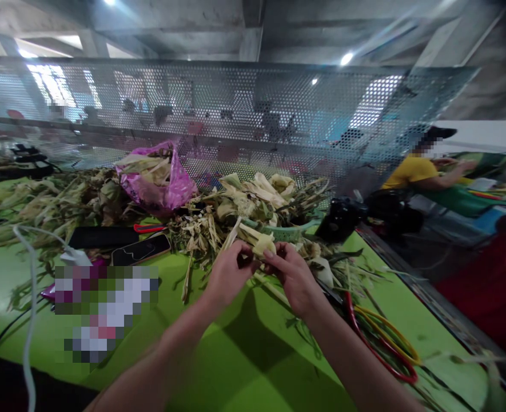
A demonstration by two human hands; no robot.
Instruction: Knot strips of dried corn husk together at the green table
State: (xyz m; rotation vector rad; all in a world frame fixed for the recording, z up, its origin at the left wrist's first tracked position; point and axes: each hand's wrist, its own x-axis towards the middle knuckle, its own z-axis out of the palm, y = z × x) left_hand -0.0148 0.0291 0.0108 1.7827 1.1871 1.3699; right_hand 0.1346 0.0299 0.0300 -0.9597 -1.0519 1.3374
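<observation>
Both my hands meet above the front of a husk pile, with a pale yellow piece of corn husk (264, 245) between them. It looks rounded at the near end, and a narrow strip sticks out toward the upper left. My left hand (230, 273) pinches it from the left, thumb and fingers closed. From the right, my right hand (296, 280) grips its other side, with the thumb on the front. Fingers partly hide the lower edge. Just behind is a light green basket (293, 232) heaped with dry husks (261, 197).
A pink plastic bag (160, 186) of husks stands behind left. Nearer lie a phone (141, 250), red-handled scissors (150, 228) and a white cable (30, 320). Red and yellow loops (385, 337) lie right, below a black bag (342, 217). A perforated metal screen (218, 114) borders the table.
</observation>
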